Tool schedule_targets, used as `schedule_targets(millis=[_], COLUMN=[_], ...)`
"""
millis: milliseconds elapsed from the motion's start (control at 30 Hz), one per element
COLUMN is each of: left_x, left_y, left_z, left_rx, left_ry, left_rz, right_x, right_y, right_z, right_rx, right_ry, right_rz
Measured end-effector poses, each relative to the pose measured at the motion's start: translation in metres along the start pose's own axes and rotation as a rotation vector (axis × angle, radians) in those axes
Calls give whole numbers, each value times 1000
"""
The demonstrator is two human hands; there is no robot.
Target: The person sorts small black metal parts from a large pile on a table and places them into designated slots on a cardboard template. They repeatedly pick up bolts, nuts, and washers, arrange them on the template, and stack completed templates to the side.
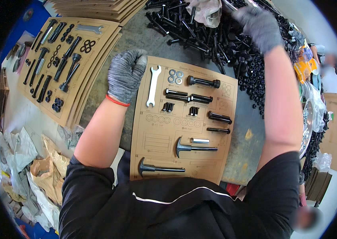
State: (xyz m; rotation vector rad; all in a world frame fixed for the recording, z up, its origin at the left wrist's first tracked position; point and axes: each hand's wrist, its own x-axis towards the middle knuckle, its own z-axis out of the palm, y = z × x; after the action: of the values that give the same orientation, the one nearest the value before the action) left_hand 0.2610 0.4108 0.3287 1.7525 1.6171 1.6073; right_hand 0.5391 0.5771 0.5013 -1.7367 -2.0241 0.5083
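Note:
My left hand [126, 75], in a grey knit glove with a red cuff edge, is curled closed at the upper left corner of a printed cardboard sheet [164, 137]. Whatever is inside its fingers is hidden. On the sheet lie an open-end wrench [153, 86], several washers [175, 77], a thick black bolt [203, 82], groups of black bolts [220, 117], a silver sleeve [200, 141] and two T-shaped pins [196, 148]. My right hand [258, 28], gloved alike and blurred, reaches over the far pile of black bolts [184, 28]; its fingers are smeared.
At the left, a filled hardware card [53, 63] tops a stack of similar ones. More cardboard sheets [96, 8] are stacked at the back. Black nuts [252, 85] spread right of my sheet. Crumpled plastic bags [17, 151] lie lower left. Another person [330, 59] shows at the right.

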Motion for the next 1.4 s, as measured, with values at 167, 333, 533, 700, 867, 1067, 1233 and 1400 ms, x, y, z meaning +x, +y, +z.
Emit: schedule_targets(millis=[167,333,533,700,867,1067,1233,1400], left_x=[-28,-73,-85,-88,-87,-88,-86,-87], left_y=[63,93,91,88,92,92,93,90], left_z=[-23,-21,-19,-12,-15,-12,-13,-12], left_rx=[182,162,236,314,370,349,399,371], left_ry=[-283,-640,-713,-760,-767,-787,-762,-729], left_rz=[239,466,486,479,431,443,434,417], right_x=[-182,-251,-268,-283,-290,-292,-285,-282], right_y=[1,14,39,29,43,28,32,29], right_z=[65,102,88,88,93,95,94,100], right_rx=[-111,-55,-121,-235,-418,-340,-374,-331], right_ry=[-409,-568,-275,-214,-185,-295,-287,-231], right_rz=[-621,-245,-331,-570,-423,-477,-405,-429])
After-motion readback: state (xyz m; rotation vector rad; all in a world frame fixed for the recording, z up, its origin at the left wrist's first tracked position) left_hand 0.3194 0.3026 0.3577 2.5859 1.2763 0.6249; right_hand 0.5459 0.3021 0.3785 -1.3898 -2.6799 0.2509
